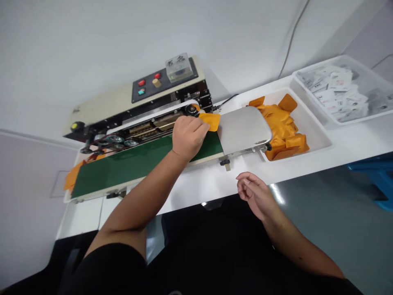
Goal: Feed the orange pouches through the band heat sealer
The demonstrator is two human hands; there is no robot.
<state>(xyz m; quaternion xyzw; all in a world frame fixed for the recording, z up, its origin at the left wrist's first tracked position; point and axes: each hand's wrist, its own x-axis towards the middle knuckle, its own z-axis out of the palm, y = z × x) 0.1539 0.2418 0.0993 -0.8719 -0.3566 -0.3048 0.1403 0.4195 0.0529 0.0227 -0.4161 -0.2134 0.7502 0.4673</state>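
Left hand (188, 137) pinching an orange packet (210, 121) at its two o'clock, by the green belt (123, 168) of a bag sealer (107, 108); right hand (254, 194) at four o'clock, fingers loosely curled, holding nothing.

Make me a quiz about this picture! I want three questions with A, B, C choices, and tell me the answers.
1. Where is the pile of orange packets?
A) In a white tray
B) On the floor
C) On the buttons

2. What color is the belt?
A) Blue
B) Red
C) Green

3. How is the right hand?
A) Gripping a packet
B) Empty, above the counter
C) Pressing a button

Answers:
1. A, the tray's walls surround them.
2. C, green shows beside the left hand and its orange packet.
3. B, its curled fingers hold nothing.
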